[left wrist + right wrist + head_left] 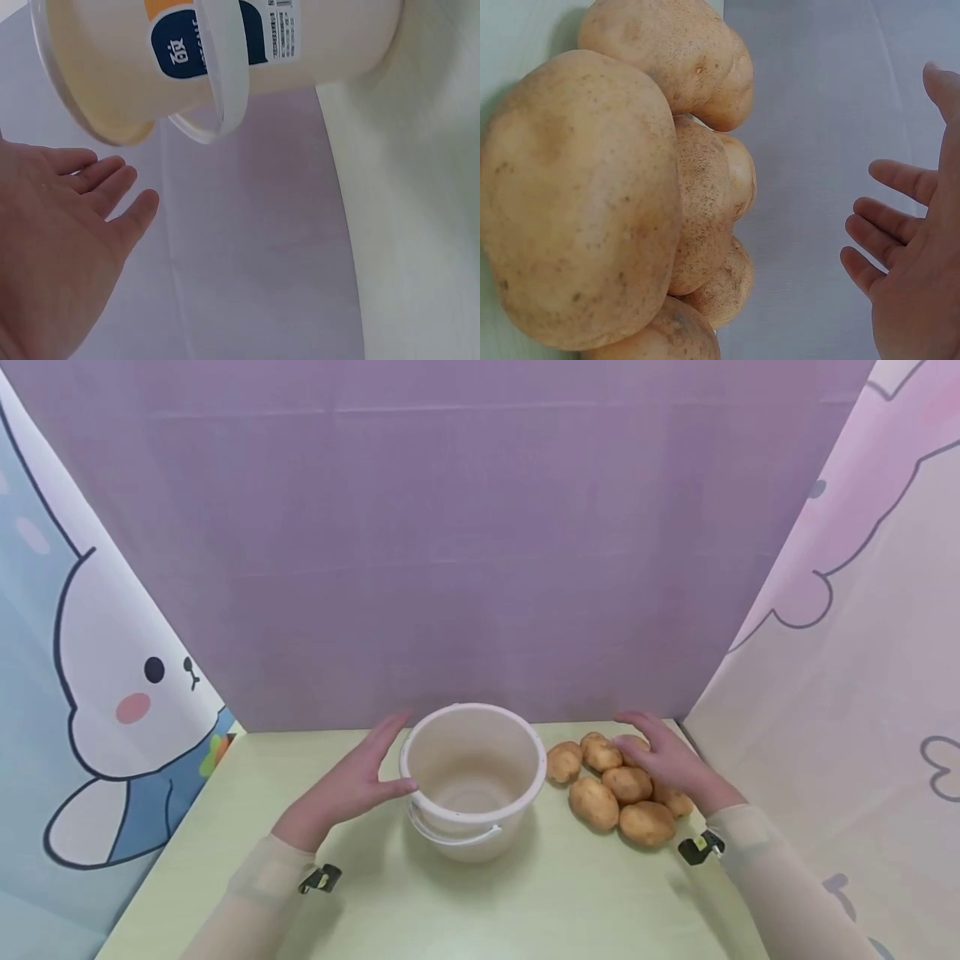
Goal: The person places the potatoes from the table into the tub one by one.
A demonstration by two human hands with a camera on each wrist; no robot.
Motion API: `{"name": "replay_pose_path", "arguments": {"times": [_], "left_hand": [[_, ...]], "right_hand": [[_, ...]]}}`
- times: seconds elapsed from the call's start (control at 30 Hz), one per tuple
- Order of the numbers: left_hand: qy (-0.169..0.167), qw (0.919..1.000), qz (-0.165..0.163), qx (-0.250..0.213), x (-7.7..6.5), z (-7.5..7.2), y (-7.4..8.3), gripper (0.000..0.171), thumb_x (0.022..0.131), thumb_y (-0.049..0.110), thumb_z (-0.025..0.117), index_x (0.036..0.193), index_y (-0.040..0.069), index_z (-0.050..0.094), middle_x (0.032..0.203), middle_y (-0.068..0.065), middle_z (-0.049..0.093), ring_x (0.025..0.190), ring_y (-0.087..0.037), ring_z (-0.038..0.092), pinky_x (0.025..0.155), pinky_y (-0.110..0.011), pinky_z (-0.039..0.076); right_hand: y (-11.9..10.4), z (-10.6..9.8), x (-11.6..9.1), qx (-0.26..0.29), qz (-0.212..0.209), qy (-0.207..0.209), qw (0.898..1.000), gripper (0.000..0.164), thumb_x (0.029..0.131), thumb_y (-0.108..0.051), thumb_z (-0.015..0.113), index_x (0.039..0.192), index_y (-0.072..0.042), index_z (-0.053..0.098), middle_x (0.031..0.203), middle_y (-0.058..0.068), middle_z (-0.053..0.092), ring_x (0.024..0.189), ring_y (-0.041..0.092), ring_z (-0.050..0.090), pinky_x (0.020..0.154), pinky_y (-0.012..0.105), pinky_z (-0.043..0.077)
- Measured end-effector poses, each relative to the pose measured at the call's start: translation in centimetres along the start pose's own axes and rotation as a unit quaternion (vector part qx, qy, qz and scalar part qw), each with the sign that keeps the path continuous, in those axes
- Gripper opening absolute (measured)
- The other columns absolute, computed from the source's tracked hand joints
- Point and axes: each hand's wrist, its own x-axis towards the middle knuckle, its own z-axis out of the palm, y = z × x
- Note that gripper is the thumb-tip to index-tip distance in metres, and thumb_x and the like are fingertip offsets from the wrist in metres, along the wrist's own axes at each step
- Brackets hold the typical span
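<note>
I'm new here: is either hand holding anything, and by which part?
Nothing is held: the left hand is open beside the bucket, the right hand near the potatoes.

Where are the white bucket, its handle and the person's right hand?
White bucket (474,745): head view, on its far inner wall.
Bucket handle (228,64): left wrist view, on its curved band.
Right hand (670,763): head view, on the middle of the hand.

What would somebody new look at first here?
Probably the cream bucket, standing on the table between the left hand and the right hand. Next comes the bunch of brown potatoes, right of the bucket. The big cartoon rabbit at the far left of the head view stands out too.
</note>
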Motion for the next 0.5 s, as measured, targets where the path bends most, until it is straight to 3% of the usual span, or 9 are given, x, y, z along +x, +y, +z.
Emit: {"name": "replay_pose_path", "arguments": {"times": [0.23, 0.5], "left_hand": [[-0.014, 0.9997, -0.012, -0.013, 0.9, 0.6, 0.8, 0.126, 0.088, 0.055, 0.09, 0.178, 0.007, 0.016, 0.183, -0.021, 0.014, 0.167, -0.048, 0.016, 0.126, -0.075, 0.024], [-0.015, 0.9998, 0.004, 0.01, 1.5, 1.3, 1.2, 0.139, 0.082, 0.063, 0.093, 0.178, 0.006, 0.011, 0.184, -0.018, 0.01, 0.167, -0.049, 0.016, 0.126, -0.071, 0.026]], "right_hand": [[-0.3, -0.4, -0.2, 0.0, -0.002, 0.0, 1.0, 0.05, 0.115, -0.041, 0.062, 0.153, -0.009, 0.06, 0.162, 0.02, 0.049, 0.152, 0.048, 0.043, 0.12, 0.071, 0.036], [-0.4, -0.1, -0.6, 0.0, -0.009, 0.008, 1.0, 0.04, 0.115, -0.036, 0.062, 0.145, -0.009, 0.065, 0.157, 0.019, 0.054, 0.148, 0.047, 0.048, 0.118, 0.071, 0.039]]}}
